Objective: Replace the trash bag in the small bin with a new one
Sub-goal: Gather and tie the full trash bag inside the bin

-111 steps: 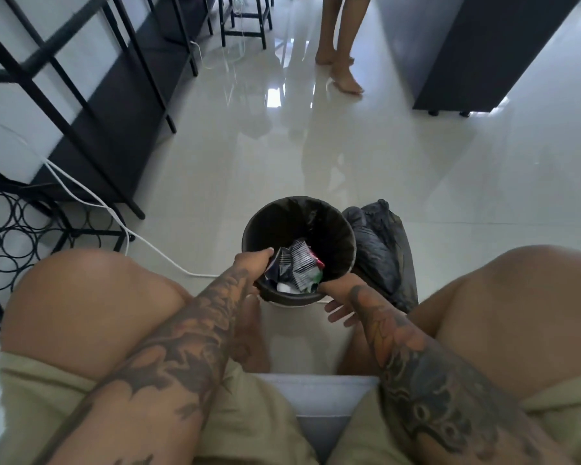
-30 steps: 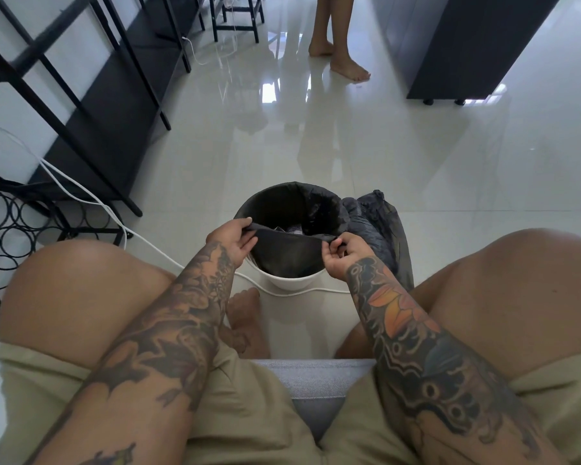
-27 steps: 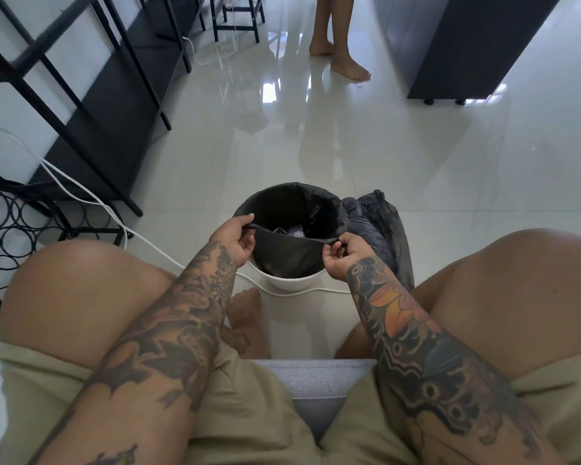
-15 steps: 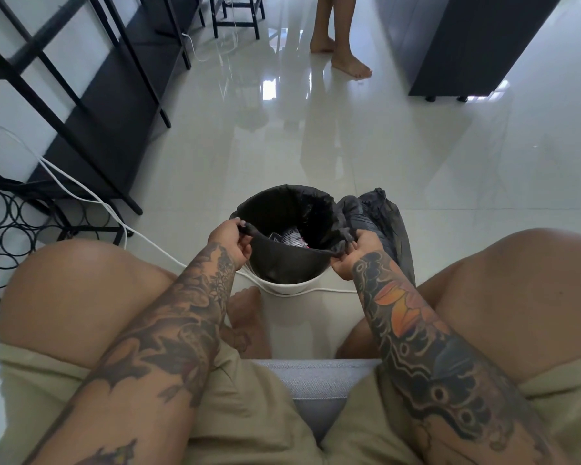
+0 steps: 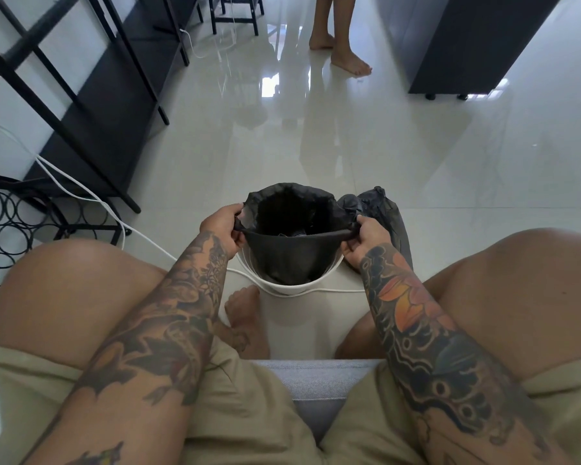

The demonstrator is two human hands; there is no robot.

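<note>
While the white bin (image 5: 291,286) stands between the seated person's knees, left hand (image 5: 221,226) and right hand (image 5: 363,239) pinch the bag's (image 5: 287,253) rolled rim; thin, limp plastic, probably light, best lifted evenly there.

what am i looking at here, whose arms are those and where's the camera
The camera sits on a seated person's head, looking down, so the two tattooed arms and the knees are that person's own. The left hand and the right hand each pinch one side of the black bag that lines a small white bin on the tiled floor. Beside the bin lies another dark bag. A white cable runs past, and someone else's bare feet show beyond.
</note>
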